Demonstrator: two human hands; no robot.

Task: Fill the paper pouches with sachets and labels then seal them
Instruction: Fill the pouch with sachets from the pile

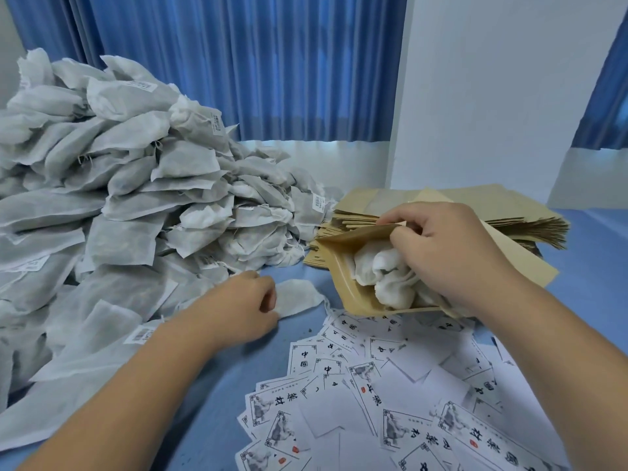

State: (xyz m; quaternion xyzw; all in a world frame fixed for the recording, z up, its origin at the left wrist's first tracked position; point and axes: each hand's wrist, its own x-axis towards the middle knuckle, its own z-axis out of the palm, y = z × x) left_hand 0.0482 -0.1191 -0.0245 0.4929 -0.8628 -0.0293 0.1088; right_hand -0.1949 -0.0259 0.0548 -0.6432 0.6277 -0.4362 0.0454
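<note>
Sachet pile: crowds our left side.
Left hand: fingers curled, pinching 1 loose sachet on the bare table.
Open pouch: centre-right, stuffed sachets showing.
Right hand: fingers hooked over its upper lip.
Labels: fanned beside our right forearm.

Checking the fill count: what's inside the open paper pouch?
White sachets lie bunched in the open paper pouch, the right hand gripping its mouth. Their number and any label are hidden by hand and pouch wall.
</note>
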